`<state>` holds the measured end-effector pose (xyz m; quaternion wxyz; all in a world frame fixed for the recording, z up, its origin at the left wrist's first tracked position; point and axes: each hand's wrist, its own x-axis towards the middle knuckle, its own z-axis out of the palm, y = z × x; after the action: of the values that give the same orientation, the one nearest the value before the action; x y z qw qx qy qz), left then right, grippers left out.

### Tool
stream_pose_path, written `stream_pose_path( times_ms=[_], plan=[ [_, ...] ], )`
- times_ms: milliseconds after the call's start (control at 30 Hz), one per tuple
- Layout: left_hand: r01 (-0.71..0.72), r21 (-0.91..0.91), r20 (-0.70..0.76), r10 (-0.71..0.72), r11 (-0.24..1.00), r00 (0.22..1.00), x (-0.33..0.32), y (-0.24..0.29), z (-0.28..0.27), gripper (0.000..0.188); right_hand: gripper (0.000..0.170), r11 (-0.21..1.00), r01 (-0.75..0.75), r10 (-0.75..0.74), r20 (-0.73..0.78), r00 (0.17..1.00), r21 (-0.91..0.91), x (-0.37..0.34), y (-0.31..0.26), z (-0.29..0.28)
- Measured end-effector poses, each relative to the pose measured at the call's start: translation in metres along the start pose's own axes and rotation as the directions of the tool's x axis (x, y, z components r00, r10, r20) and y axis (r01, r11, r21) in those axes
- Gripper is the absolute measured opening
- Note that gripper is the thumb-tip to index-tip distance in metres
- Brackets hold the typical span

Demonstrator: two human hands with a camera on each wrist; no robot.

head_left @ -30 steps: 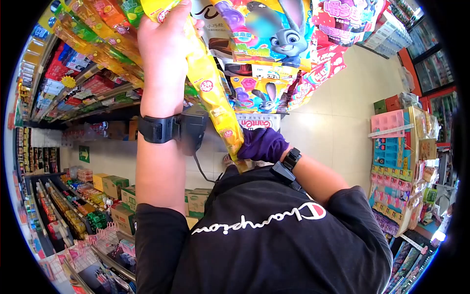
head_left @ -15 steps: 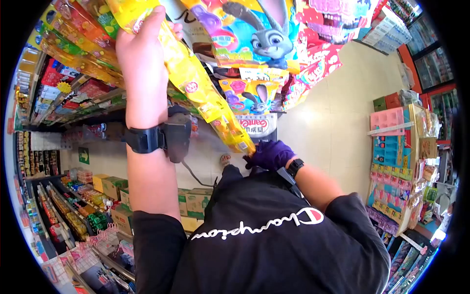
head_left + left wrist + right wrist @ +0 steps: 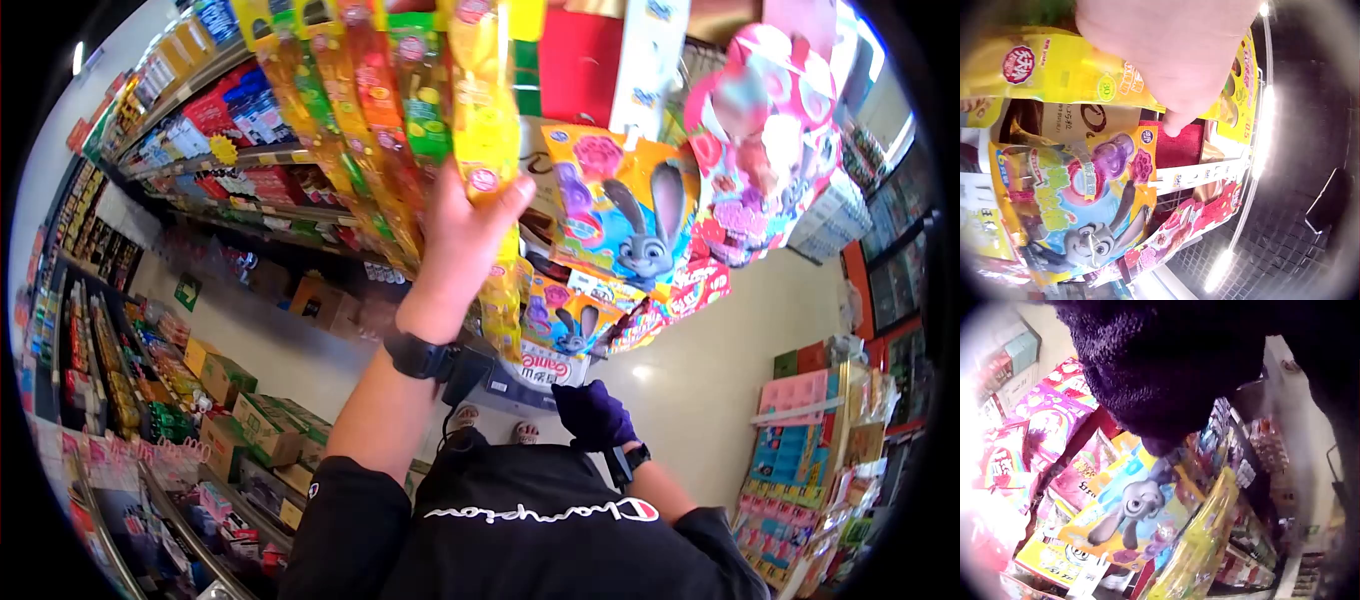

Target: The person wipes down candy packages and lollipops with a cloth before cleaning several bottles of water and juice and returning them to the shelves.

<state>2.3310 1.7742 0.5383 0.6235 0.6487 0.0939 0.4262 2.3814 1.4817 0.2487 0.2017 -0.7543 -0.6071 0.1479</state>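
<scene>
My bare left hand (image 3: 468,222) holds a yellow candy strip (image 3: 485,110), its thumb across the front and the other fingers partly hidden. The strip of joined packets hangs down below the hand. In the left wrist view, the yellow packet lies beneath the hand. My right hand (image 3: 592,415), in a fuzzy purple glove, stands near my waist, apart from the strip's lower end. How its fingers lie is not clear. Beside the strip hangs a candy bag with a grey rabbit (image 3: 640,225); a smaller rabbit bag (image 3: 568,318) hangs below.
More green and orange candy strips (image 3: 370,120) hang to the left. Pink character packs (image 3: 765,140) are to the right of the rabbit bag. Stocked shelves (image 3: 240,150) run along the left, with cardboard boxes (image 3: 270,430) on the floor. A goods rack (image 3: 800,460) stands at the right.
The strip has swung from slanting to nearly upright, alongside the other strips. My gloved right hand has let go of its lower end. The head view has tilted up.
</scene>
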Motion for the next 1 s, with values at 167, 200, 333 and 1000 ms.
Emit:
stream_pose_path(
  times_ms=[167, 200, 333, 1000],
  plan=[
    [-0.098, 0.25, 0.068, 0.084, 0.963, 0.994, -0.033, -0.03, -0.028, 0.062, 0.067, 0.479, -0.649, 0.668, 0.234, 0.706, 0.591, -0.012, 0.062, 0.074],
    [-0.15, 0.243, 0.084, 0.133, 0.958, 0.988, -0.039, -0.036, -0.037, 0.06, 0.067, 0.488, -0.645, 0.666, 0.226, 0.711, 0.588, -0.005, 0.053, 0.062],
    [-0.125, 0.303, 0.103, 0.098, 0.945, 0.99, -0.053, -0.039, -0.091, 0.037, 0.062, 0.973, -0.231, 0.231, -0.097, 0.968, 0.013, 0.029, -0.062, -0.049],
    [0.191, -0.303, 0.458, -0.033, 0.934, 0.888, 0.085, -0.038, -0.272, 0.064, 0.032, 0.977, -0.012, 0.106, -0.439, 0.892, 0.212, 0.233, -0.254, -0.132]
  ],
)
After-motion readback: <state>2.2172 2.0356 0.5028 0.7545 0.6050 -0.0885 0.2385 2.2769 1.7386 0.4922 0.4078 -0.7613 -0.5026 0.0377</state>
